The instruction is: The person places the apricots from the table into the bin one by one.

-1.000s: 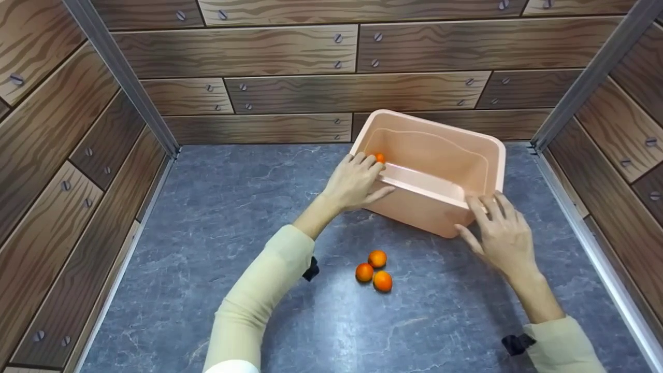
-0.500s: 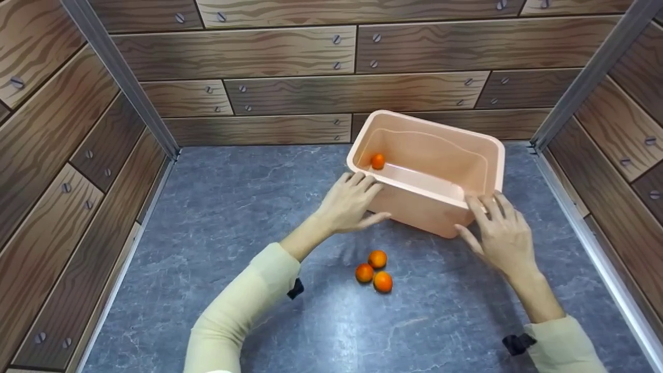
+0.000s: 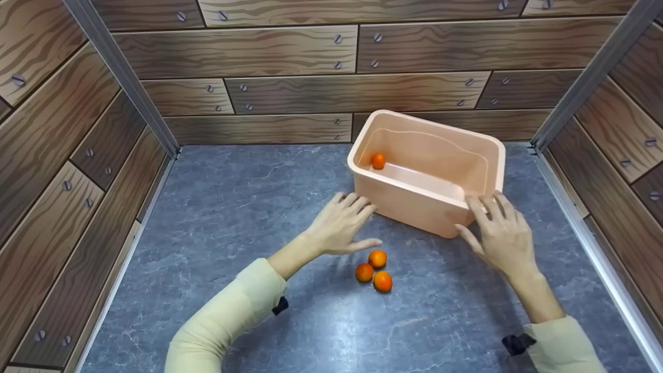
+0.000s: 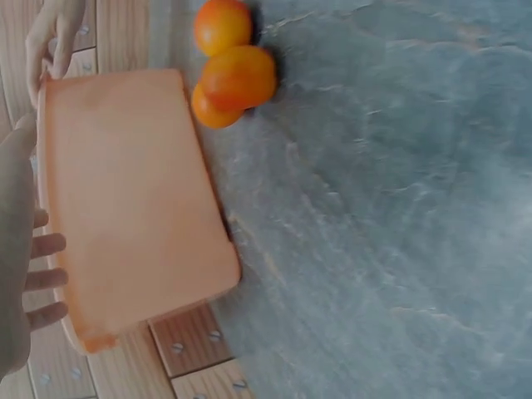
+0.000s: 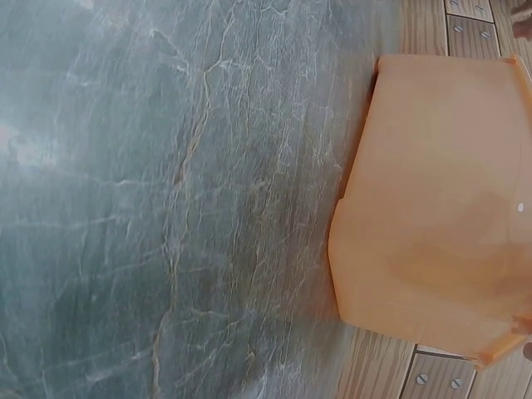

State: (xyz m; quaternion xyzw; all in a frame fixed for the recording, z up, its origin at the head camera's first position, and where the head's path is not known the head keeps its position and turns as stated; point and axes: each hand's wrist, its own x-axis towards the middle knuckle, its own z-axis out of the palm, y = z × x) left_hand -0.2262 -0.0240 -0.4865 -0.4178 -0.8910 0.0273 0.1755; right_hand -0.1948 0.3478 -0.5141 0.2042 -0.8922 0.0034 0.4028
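Observation:
A peach plastic bin [image 3: 414, 199] stands angled at the back right, with one small orange fruit [image 3: 378, 161] inside at its left end. My right hand [image 3: 500, 233] holds the bin's near right corner, fingers over the rim and thumb against the outer wall. Away from the bin's front left, my left hand [image 3: 336, 223] hovers with nothing in it, fingers spread and loosely bent. Just below its thumb, three more orange fruits lie close together, among them a back one [image 3: 377, 258], a left one [image 3: 364, 272] and a front one [image 3: 383, 281].
The grey marbled surface [image 3: 233, 207] lies between wood-patterned walls, such as the back wall [image 3: 290, 93]. Metal strips line the corners and the right edge [image 3: 611, 269]. Black straps sit at both wrists, one by the right sleeve [image 3: 518, 344].
My left hand has drawn back from over the bin's left rim toward the loose fruits, uncovering the fruit inside. My right hand and the bin have stayed put.

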